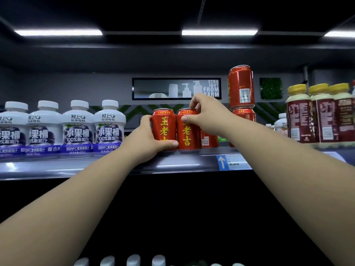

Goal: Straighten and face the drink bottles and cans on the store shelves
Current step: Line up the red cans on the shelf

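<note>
Two red cans with yellow characters stand side by side at the front of the upper shelf (pixel 115 166). My left hand (pixel 149 139) grips the left red can (pixel 164 127) from its left side, thumb across the can's base. My right hand (pixel 205 114) grips the right red can (pixel 189 135) near its top, thumb on the front label. Both labels face forward. Behind them stands another red can (pixel 209 140) showing its barcode. To the right, a stacked red can (pixel 241 87) sits on a lower red can (pixel 245 114), label turned away.
Several white grape-juice bottles (pixel 76 127) line the shelf at left. Yellow-capped brown-labelled bottles (pixel 315 114) stand at right. A blue price tag (pixel 232 162) is clipped to the shelf edge. White bottle caps (pixel 132 260) show on the shelf below.
</note>
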Demonstrator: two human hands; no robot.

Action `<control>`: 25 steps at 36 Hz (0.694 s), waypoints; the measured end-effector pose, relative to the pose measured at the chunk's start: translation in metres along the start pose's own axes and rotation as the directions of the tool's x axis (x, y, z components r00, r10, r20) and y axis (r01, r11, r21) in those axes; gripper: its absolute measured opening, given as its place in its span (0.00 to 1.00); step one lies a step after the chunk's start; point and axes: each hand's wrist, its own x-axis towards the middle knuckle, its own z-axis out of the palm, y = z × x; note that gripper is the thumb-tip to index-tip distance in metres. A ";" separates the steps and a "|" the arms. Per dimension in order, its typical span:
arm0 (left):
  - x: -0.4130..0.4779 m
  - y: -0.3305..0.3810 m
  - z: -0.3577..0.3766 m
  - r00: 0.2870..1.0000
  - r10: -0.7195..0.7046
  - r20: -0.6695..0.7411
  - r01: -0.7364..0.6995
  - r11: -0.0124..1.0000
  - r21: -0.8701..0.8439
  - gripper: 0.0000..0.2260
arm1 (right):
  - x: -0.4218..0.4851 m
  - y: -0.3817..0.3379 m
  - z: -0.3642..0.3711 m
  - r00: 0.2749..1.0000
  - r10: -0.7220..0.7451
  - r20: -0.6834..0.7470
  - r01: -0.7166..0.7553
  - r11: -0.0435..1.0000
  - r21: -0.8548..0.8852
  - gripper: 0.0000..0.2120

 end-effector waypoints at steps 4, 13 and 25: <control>-0.002 0.002 0.002 1.000 0.006 -0.011 -0.005 1.000 0.028 0.47 | -0.004 0.002 -0.007 0.999 -0.015 0.033 0.016 1.000 -0.008 0.19; -0.002 0.027 0.008 0.934 0.263 -0.243 -0.191 0.940 0.284 0.47 | -0.016 0.029 -0.054 0.932 -0.076 -0.355 0.086 0.996 0.013 0.13; 0.019 0.097 0.027 0.891 0.422 -0.164 -0.274 0.790 0.549 0.37 | 0.002 0.067 -0.086 0.881 0.370 -0.296 -0.238 0.886 0.398 0.44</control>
